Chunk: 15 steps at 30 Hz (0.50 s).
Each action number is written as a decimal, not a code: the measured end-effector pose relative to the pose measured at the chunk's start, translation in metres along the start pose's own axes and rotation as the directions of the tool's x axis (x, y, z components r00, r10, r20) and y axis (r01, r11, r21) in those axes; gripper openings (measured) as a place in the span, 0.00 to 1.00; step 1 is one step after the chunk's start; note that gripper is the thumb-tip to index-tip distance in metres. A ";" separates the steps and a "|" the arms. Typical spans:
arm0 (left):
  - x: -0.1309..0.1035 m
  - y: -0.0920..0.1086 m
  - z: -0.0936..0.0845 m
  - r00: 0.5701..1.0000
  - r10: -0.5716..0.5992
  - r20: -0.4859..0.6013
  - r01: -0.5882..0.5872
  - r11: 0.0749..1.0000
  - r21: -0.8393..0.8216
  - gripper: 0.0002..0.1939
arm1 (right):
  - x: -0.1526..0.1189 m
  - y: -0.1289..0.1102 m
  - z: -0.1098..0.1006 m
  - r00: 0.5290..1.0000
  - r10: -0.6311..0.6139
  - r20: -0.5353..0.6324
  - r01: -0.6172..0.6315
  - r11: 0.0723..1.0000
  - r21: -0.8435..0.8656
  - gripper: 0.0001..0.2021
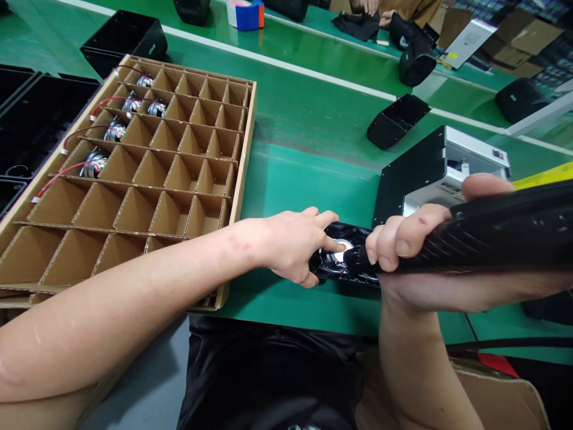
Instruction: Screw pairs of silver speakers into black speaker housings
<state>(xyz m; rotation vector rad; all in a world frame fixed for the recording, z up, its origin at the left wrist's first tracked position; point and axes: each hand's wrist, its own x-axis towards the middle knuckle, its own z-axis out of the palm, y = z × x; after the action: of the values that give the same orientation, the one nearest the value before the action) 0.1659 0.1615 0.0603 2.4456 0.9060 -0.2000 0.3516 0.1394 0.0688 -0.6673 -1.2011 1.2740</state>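
Observation:
My left hand grips the left end of a black speaker housing lying on the green bench. Its thumb is at the near edge, one finger is at the far edge, and another presses on a round silver speaker driver inside. My right hand is wrapped round a thick black electric screwdriver, held nearly level. The screwdriver's narrow front end reaches down to the housing beside the driver; its tip is hidden. A red wire shows near the driver.
At left stands a cardboard-divided tray with several speaker drivers trailing red wires. A black and silver machine is just beyond my right hand. Black speaker cabinets stand along the green line. Across it, another person's hands handle black material.

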 end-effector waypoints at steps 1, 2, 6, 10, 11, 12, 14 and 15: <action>0.000 0.000 0.000 1.000 0.003 -0.002 -0.003 1.000 -0.003 0.41 | -0.001 0.000 0.000 1.000 -0.025 -0.001 0.025 0.999 0.022 0.25; 0.000 -0.001 0.000 1.000 0.006 -0.006 -0.006 1.000 -0.005 0.41 | -0.001 0.001 -0.001 0.998 -0.060 0.001 0.060 0.997 0.051 0.25; 0.001 -0.001 0.000 0.999 0.023 -0.031 -0.023 1.000 0.009 0.39 | -0.004 0.008 -0.003 0.997 -0.065 0.037 0.061 0.993 0.103 0.27; 0.003 -0.001 -0.001 0.998 0.040 -0.043 -0.038 0.998 0.049 0.36 | -0.011 0.011 0.000 0.989 -0.138 0.051 0.133 0.987 0.093 0.23; 0.003 0.000 -0.001 0.998 0.044 -0.048 -0.041 0.997 0.061 0.35 | -0.014 0.011 0.001 0.987 -0.152 0.059 0.147 0.986 0.083 0.21; 0.003 0.000 -0.001 0.997 0.051 -0.056 -0.046 0.996 0.074 0.34 | -0.016 0.011 0.002 0.988 -0.140 0.069 0.135 0.988 0.078 0.17; 0.003 0.000 0.000 0.995 0.061 -0.074 -0.054 0.994 0.099 0.33 | -0.019 0.011 0.004 0.992 -0.092 0.088 0.085 0.994 0.072 0.10; 0.003 0.000 0.000 0.995 0.066 -0.081 -0.057 0.992 0.109 0.32 | -0.019 0.011 0.005 0.991 -0.079 0.107 0.072 0.995 0.068 0.09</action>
<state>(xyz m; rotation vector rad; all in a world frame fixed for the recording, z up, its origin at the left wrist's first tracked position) 0.1684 0.1629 0.0592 2.5944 0.8754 -0.1266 0.3459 0.1227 0.0545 -0.5062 -1.2576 1.2931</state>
